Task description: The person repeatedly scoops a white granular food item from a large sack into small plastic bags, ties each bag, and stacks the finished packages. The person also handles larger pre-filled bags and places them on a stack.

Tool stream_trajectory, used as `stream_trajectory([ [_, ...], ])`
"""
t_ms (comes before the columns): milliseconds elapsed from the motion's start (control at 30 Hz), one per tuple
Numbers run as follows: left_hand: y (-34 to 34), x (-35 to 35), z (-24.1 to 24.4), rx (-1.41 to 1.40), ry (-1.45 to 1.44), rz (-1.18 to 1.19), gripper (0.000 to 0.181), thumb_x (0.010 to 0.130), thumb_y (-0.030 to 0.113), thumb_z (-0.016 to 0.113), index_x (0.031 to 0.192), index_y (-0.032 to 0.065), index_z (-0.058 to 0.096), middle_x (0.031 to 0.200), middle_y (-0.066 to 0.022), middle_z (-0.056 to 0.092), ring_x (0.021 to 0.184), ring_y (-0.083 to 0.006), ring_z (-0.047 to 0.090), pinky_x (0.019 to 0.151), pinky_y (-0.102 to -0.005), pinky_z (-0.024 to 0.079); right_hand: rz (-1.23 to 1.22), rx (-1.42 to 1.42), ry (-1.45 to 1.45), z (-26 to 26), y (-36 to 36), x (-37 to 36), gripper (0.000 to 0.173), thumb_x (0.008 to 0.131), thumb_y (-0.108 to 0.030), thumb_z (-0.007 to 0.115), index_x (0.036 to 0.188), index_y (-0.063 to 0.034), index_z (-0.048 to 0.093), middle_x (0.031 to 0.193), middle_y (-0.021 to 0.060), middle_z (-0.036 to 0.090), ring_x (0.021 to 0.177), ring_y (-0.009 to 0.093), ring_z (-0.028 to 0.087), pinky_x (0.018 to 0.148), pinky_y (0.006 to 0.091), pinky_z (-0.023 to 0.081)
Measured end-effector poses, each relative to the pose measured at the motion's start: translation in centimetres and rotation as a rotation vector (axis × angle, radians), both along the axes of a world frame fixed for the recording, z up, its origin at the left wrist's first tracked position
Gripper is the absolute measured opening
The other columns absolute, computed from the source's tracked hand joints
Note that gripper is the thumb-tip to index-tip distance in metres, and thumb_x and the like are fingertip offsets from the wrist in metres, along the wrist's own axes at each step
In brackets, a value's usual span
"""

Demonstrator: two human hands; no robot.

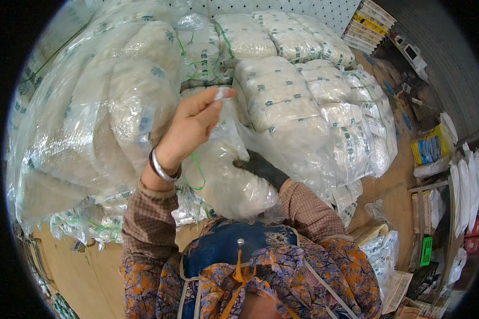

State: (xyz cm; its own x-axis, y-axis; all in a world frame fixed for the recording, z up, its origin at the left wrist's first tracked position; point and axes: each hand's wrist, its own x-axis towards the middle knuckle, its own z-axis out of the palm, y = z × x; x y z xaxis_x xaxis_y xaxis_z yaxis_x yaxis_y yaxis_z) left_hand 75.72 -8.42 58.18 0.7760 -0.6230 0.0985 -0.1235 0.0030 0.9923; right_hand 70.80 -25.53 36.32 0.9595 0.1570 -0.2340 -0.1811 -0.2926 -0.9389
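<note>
My left hand [191, 123], bare with a metal bangle at the wrist, is raised and closed on a gathered end of clear plastic film [222, 94]. Below it lies a filled plastic bag [227, 179] with whitish contents, close against my body. My right hand [263, 167], in a dark glove, lies against the right side of this bag, its thumb over the film; its other fingers are partly hidden. A loop of green twine [195, 175] hangs at the bag's left side.
Large wrapped bundles stand at the left [76, 139] and right [287, 95], tied with green twine. Farther right are a yellow and blue sack [429, 145], a metal rack [449, 223] with white bags, and a green plastic basket [426, 251]. Brown floor [84, 275] shows at lower left.
</note>
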Motion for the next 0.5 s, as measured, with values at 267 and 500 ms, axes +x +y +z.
stream_trajectory([
  [267,1.6,-0.9,-0.9,0.126,0.028,0.053,0.014,0.082,0.012,0.048,0.089,0.0019,0.055,0.057,0.005,0.041,0.049,-0.0025,0.035,0.043,-0.0162,0.027,0.487,-1.097,0.134,4.1,-11.3,-12.3,0.041,0.074,-0.046,0.046,0.08,-0.0063,0.055,0.065,0.0147,0.058,0.061,0.032,0.057,0.059,0.0414,0.045],
  [500,4.2,-2.8,-4.6,0.126,-0.283,-0.109,0.003,0.073,0.003,0.057,0.076,0.0014,0.057,0.08,-0.0055,0.048,0.074,-0.0113,0.045,0.067,-0.0225,0.036,0.355,-0.512,-0.448,10.5,-10.4,-16.4,0.026,0.073,-0.031,0.056,0.082,-0.0073,0.053,0.083,0.0148,0.053,0.084,0.026,0.052,0.068,0.0356,0.042],
])
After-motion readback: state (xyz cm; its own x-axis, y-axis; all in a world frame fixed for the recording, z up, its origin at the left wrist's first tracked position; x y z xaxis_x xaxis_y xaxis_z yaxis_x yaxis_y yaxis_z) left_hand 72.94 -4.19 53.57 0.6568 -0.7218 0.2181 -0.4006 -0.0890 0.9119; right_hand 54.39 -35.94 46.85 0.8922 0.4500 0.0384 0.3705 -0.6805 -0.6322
